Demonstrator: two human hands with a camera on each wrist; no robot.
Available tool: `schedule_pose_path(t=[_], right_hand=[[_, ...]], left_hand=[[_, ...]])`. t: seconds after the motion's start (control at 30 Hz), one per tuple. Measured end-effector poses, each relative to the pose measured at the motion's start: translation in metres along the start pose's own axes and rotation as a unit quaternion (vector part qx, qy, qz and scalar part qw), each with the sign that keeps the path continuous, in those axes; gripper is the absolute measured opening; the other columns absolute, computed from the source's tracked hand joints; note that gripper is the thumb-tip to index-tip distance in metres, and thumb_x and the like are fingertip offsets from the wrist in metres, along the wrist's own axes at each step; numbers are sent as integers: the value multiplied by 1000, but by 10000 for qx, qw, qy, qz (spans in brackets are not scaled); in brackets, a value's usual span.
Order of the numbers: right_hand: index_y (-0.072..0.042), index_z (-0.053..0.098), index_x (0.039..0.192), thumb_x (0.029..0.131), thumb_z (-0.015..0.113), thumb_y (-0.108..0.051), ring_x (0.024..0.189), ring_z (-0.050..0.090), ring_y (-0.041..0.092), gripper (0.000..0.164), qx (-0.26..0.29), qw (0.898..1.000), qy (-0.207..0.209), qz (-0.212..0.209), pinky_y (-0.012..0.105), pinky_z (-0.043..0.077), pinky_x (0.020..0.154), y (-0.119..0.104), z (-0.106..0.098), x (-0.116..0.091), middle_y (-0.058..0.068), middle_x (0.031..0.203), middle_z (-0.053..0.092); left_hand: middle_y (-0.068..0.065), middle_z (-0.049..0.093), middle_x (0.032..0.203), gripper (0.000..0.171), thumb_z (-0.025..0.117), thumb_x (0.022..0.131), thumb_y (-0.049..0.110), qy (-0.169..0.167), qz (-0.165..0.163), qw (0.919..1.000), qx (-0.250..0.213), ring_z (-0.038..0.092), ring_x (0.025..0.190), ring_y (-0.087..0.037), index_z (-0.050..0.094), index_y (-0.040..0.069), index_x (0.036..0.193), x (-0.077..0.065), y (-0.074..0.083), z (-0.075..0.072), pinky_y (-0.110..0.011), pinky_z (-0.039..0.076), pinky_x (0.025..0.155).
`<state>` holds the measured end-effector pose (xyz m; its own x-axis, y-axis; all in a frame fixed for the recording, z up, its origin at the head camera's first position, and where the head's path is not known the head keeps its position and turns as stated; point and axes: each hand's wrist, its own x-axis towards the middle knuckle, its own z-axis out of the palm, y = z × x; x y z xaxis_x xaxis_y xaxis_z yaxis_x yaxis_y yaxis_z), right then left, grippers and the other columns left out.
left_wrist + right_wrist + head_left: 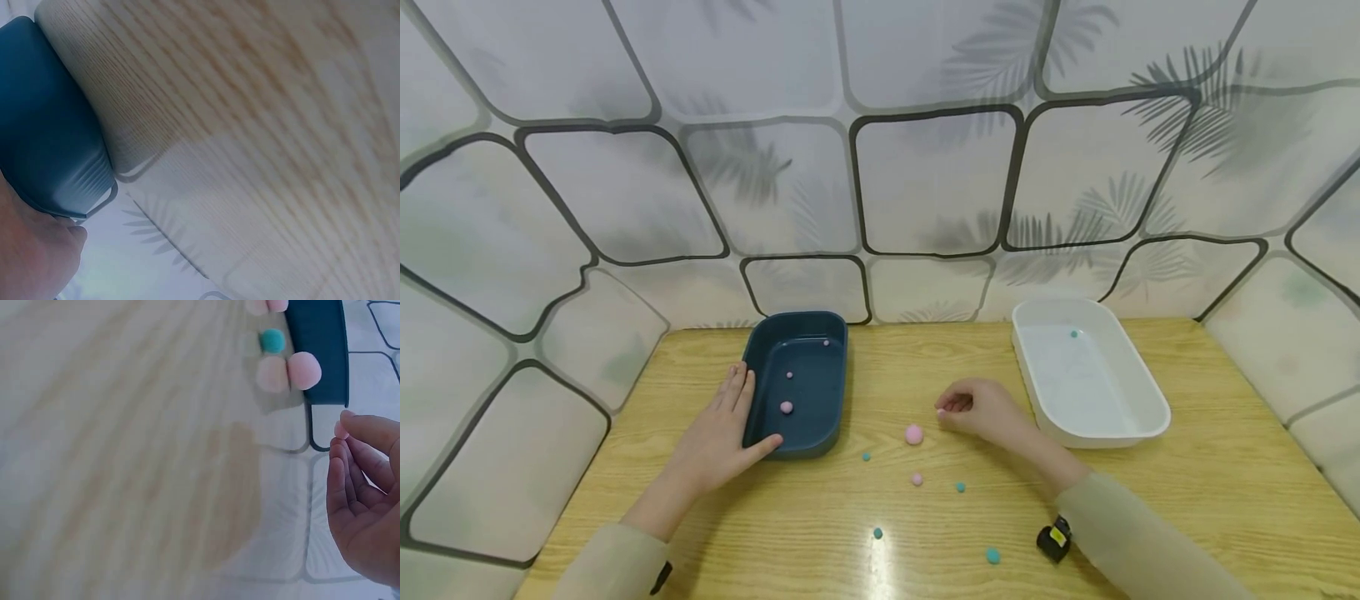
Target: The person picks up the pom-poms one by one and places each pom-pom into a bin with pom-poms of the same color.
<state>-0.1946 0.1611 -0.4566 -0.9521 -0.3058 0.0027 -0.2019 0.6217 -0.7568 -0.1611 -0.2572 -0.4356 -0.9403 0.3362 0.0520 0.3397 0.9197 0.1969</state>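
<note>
My left hand rests against the dark blue tray, fingers straight along its left side and thumb on the near rim. In the left wrist view part of that hand touches the tray's edge. My right hand is over the table between the two trays. It pinches a small pink pompom between thumb and fingertips. Inside the blue tray lie pink pompoms of different sizes. On the wood just left of my right hand sits a larger pink pompom, with a smaller pink one nearer me.
At the right stands a white tray holding one teal pompom. Several teal pompoms are scattered over the wooden table. A black object with a yellow label is beside my right sleeve. A patterned wall closes off the back.
</note>
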Motion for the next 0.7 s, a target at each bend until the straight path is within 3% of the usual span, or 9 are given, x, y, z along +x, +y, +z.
schedule_pose_path(t=[0.7], right_hand=[[-6, 81, 106, 96, 79, -14, 84, 71, 14, 13, 98, 9979, 88, -633, 27, 59, 77, -69, 10, 54, 7, 97, 79]], left_hand=[[-32, 13, 175, 108, 68, 97, 58, 47, 16, 10000, 29, 18, 162, -50, 20, -13, 164, 1, 0, 1, -63, 30, 128]])
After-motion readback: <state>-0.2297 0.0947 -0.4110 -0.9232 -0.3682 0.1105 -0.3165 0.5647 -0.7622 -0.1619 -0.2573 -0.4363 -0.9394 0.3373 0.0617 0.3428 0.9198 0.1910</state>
